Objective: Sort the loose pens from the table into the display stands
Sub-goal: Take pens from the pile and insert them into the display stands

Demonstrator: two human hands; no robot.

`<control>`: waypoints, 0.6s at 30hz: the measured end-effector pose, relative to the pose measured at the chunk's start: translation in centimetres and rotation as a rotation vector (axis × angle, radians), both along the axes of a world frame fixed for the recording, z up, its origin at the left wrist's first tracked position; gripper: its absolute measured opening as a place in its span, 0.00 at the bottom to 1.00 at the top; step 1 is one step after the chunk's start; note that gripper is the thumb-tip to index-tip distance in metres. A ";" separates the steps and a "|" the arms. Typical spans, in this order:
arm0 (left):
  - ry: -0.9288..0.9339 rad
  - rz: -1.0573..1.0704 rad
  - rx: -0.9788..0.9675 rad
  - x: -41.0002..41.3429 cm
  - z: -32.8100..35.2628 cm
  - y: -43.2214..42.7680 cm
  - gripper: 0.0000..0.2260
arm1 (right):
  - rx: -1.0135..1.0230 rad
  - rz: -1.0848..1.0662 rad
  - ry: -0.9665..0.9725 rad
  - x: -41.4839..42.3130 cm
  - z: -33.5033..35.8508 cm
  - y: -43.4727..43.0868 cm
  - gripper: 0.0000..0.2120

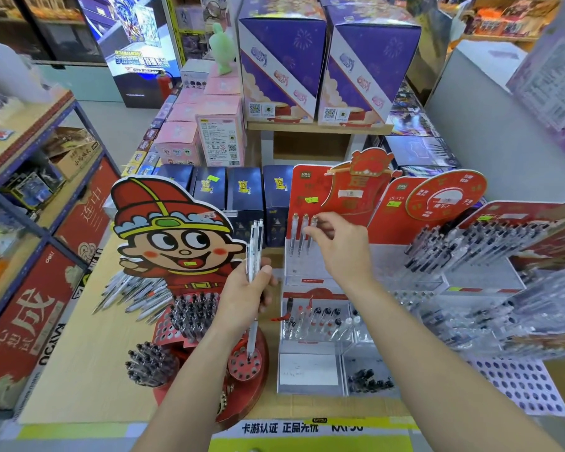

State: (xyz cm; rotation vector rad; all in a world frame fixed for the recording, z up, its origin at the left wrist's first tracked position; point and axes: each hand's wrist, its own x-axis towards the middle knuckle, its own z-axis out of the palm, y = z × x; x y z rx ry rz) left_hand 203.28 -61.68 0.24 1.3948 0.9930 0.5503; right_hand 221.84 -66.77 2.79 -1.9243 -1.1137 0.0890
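Mid-sort, frame centre: our left hand (245, 295) grips spare pens (254, 246), our right hand (340, 249) pinches one pen (314, 220) into the clear stand (307, 274); next, we judge, seat it upright and draw another.

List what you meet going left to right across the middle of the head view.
loose pens → left hand gripping white pens → right hand pinching a standing pen → round red sign
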 end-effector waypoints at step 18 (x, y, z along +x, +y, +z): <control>-0.068 -0.081 -0.033 -0.8 0.3 -1.2 0.07 | -0.097 -0.059 0.047 1.0 0.2 -0.4 0.13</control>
